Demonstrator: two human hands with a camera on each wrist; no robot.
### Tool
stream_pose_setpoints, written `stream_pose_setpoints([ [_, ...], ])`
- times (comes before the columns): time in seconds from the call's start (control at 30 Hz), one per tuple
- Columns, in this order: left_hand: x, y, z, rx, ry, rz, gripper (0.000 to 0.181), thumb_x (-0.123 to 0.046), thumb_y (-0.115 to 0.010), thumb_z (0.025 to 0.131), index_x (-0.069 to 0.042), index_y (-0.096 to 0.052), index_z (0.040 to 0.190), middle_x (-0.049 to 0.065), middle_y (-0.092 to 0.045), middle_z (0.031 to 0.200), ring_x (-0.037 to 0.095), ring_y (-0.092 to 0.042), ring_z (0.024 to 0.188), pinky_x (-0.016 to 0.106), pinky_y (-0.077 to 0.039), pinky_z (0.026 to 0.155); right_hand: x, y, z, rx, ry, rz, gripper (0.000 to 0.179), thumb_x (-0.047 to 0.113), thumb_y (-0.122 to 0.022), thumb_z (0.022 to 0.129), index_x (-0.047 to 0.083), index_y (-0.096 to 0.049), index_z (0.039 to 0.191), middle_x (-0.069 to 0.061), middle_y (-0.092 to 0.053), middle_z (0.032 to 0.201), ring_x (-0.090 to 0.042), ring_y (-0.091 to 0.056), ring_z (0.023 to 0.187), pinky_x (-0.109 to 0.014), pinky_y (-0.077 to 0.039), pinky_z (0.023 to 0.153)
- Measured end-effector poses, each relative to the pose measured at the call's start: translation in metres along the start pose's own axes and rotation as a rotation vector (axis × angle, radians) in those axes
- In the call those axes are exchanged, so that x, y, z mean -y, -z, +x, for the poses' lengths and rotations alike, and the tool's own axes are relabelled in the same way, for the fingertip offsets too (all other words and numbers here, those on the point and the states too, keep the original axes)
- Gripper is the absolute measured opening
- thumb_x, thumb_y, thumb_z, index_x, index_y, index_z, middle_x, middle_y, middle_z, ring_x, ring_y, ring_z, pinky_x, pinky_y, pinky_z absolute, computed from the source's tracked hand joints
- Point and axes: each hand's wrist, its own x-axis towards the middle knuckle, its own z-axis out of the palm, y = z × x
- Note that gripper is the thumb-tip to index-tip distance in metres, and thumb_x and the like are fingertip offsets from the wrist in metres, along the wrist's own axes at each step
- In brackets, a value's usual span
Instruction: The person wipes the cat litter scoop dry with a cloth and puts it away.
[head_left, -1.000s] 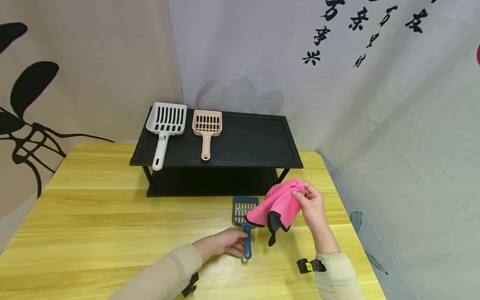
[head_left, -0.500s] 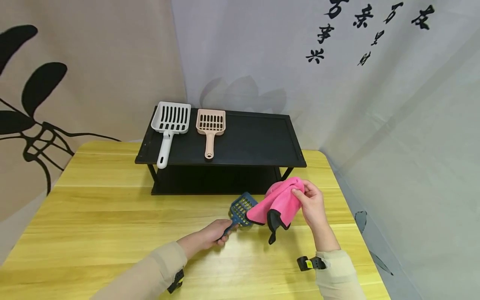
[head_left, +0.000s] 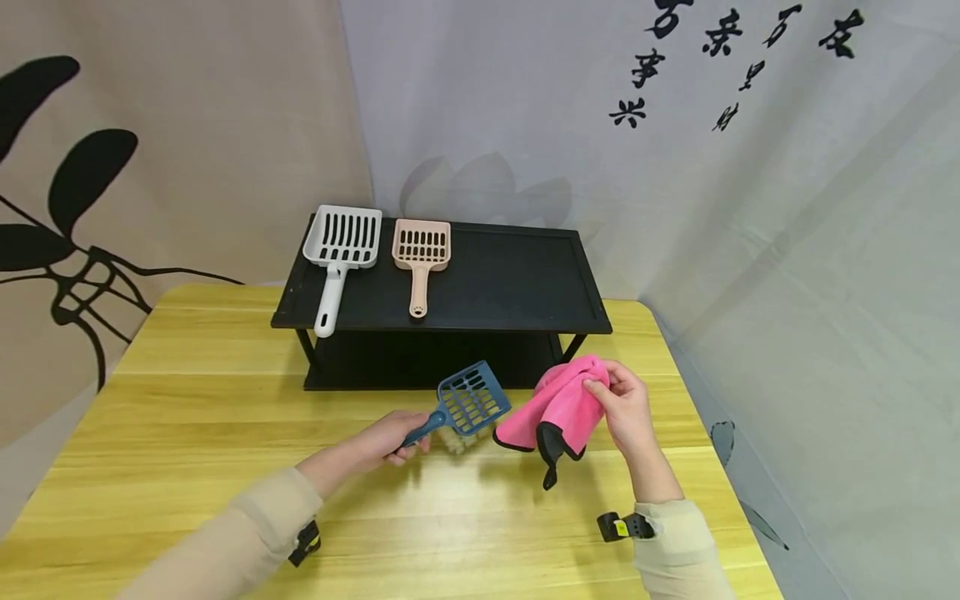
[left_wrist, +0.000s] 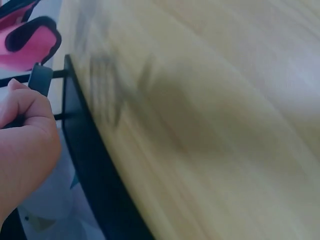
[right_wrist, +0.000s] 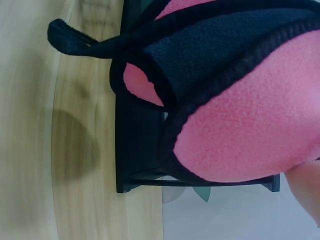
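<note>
My left hand [head_left: 384, 439] grips the handle of a blue slotted litter scoop [head_left: 444, 417], which is tilted above the table with its head toward the right. In the left wrist view, part of its dark handle [left_wrist: 41, 80] shows past my curled fingers. Between thumb and fingers, my right hand [head_left: 628, 415] pinches a pink cloth [head_left: 558, 410] that hangs in folds just right of the scoop head. The right wrist view shows the cloth's black edging, its dark other side [right_wrist: 210, 47] and a black loop [right_wrist: 75, 42] at one corner.
A black two-tier rack [head_left: 517, 279] stands at the back of the wooden table [head_left: 187, 433]. On its top lie a white litter scoop [head_left: 332, 292] and a smaller peach-coloured one [head_left: 418, 287], side by side. A printed fabric backdrop [head_left: 480, 100] rises behind.
My left hand has taken the blue scoop by its handle, lifted it from the table, and moved left, turning its head to the upper right. The right hand and cloth stay almost still.
</note>
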Motion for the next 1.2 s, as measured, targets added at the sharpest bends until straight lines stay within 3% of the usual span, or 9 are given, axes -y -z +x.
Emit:
stream_pose_setpoints([
  [0.13, -0.008, 0.006, -0.007, 0.012, -0.016, 0.012, 0.035, -0.022, -0.027, 0.104, 0.003, -0.039, 0.125, 0.0, -0.053, 0.076, 0.0, -0.029, 0.045, 0.013, -0.023, 0.042, 0.0, 0.0, 0.0, 0.015, 0.001, -0.01, 0.033, -0.009, -0.059, 0.085, 0.023, -0.066, 0.088, 0.01, -0.067, 0.082, -0.004, -0.06, 0.071, -0.016, -0.053, 0.066],
  [0.3, -0.017, 0.013, -0.012, 0.05, -0.016, 0.046, 0.032, -0.023, -0.029, 0.104, 0.002, -0.043, 0.117, 0.001, -0.056, 0.079, 0.001, -0.031, 0.046, 0.014, -0.025, 0.043, -0.001, 0.0, 0.001, 0.036, -0.005, -0.022, 0.033, -0.008, -0.06, 0.085, 0.025, -0.066, 0.088, 0.011, -0.067, 0.083, -0.004, -0.059, 0.071, -0.016, -0.053, 0.067],
  [0.5, -0.035, 0.017, -0.014, 0.087, -0.039, 0.104, 0.034, -0.026, -0.032, 0.103, 0.0, -0.046, 0.118, 0.0, -0.058, 0.077, 0.003, -0.031, 0.046, 0.016, -0.025, 0.043, 0.0, -0.004, 0.001, 0.038, -0.038, -0.081, 0.033, -0.006, -0.061, 0.085, 0.027, -0.066, 0.089, 0.013, -0.066, 0.082, -0.004, -0.059, 0.072, -0.016, -0.053, 0.066],
  [0.63, -0.044, 0.011, -0.012, 0.113, -0.045, 0.125, 0.034, -0.027, -0.033, 0.103, 0.0, -0.048, 0.117, 0.0, -0.055, 0.075, 0.005, -0.03, 0.045, 0.017, -0.024, 0.042, 0.0, -0.012, 0.001, 0.059, -0.071, -0.181, 0.019, 0.001, -0.065, 0.085, 0.014, -0.066, 0.098, 0.012, -0.064, 0.084, -0.005, -0.057, 0.074, -0.017, -0.053, 0.067],
  [0.8, -0.049, -0.002, -0.009, 0.145, -0.049, 0.135, 0.032, -0.025, -0.034, 0.103, 0.0, -0.05, 0.117, -0.001, -0.054, 0.074, 0.005, -0.03, 0.044, 0.018, -0.024, 0.043, -0.007, -0.026, 0.003, 0.119, -0.022, -0.285, 0.026, 0.003, -0.066, 0.084, -0.006, -0.062, 0.109, -0.006, -0.064, 0.11, 0.0, -0.055, 0.094, -0.014, -0.05, 0.077],
  [0.93, -0.051, -0.008, -0.009, 0.151, -0.047, 0.131, 0.031, -0.025, -0.035, 0.103, -0.001, -0.051, 0.115, -0.001, -0.054, 0.073, 0.005, -0.029, 0.044, 0.018, -0.023, 0.042, -0.013, -0.036, 0.002, 0.142, 0.031, -0.339, 0.028, 0.001, -0.067, 0.083, -0.006, -0.063, 0.11, -0.019, -0.056, 0.126, -0.004, -0.053, 0.106, -0.011, -0.047, 0.082],
  [1.0, -0.052, -0.01, -0.009, 0.152, -0.048, 0.124, 0.031, -0.025, -0.035, 0.103, -0.001, -0.051, 0.114, -0.001, -0.054, 0.072, 0.005, -0.029, 0.043, 0.017, -0.023, 0.042, -0.015, -0.041, 0.001, 0.126, 0.029, -0.404, 0.032, 0.004, -0.068, 0.083, -0.003, -0.062, 0.114, -0.019, -0.057, 0.123, -0.01, -0.054, 0.103, -0.012, -0.048, 0.08],
  [1.1, -0.052, -0.011, -0.01, 0.15, -0.052, 0.109, 0.031, -0.024, -0.035, 0.103, 0.0, -0.051, 0.113, -0.001, -0.054, 0.072, 0.005, -0.029, 0.044, 0.017, -0.023, 0.042, -0.016, -0.05, -0.004, 0.069, 0.035, -0.59, 0.036, 0.012, -0.07, 0.083, 0.003, -0.06, 0.117, -0.016, -0.061, 0.115, -0.02, -0.056, 0.098, -0.022, -0.051, 0.08],
  [1.2, -0.052, -0.011, -0.01, 0.139, -0.056, 0.093, 0.031, -0.023, -0.034, 0.103, 0.0, -0.051, 0.114, -0.001, -0.054, 0.072, 0.004, -0.029, 0.044, 0.016, -0.023, 0.042, -0.017, -0.059, -0.01, 0.024, 0.103, -0.789, 0.035, 0.02, -0.069, 0.085, 0.005, -0.06, 0.116, -0.014, -0.063, 0.109, -0.026, -0.059, 0.095, -0.036, -0.053, 0.083],
])
